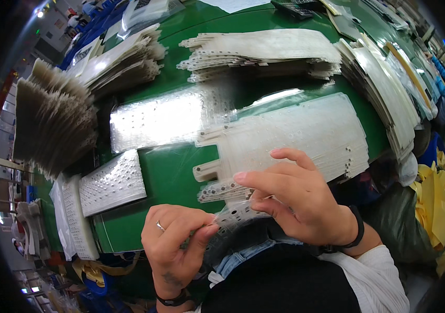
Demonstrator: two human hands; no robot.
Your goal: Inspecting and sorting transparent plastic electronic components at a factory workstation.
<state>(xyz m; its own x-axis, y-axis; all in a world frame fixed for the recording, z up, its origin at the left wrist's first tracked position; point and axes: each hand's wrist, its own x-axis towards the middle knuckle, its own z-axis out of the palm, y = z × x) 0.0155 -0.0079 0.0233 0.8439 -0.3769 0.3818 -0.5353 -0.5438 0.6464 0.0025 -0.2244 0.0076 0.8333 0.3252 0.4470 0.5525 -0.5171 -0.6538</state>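
Observation:
A narrow clear plastic film strip with dark round holes (pixel 234 213) is stretched between my hands, close to my body. My left hand (pixel 178 237), with a ring on one finger, pinches the strip's left end between thumb and fingertips. My right hand (pixel 301 201) pinches its other end, the index finger stretched out to the left. Just beyond my hands lies a stack of translucent whitish plastic sheets (pixel 295 125) with tabs and a slot at its left end. The right hand covers part of the stack's near edge.
A shiny perforated sheet pile (pixel 160 117) lies left of the stack on the green table (pixel 173 177). More piles of whitish sheets (pixel 264 47) stand behind, at the left (pixel 50 120) and at the right (pixel 384 94). A studded white block (pixel 112 182) sits near the left edge.

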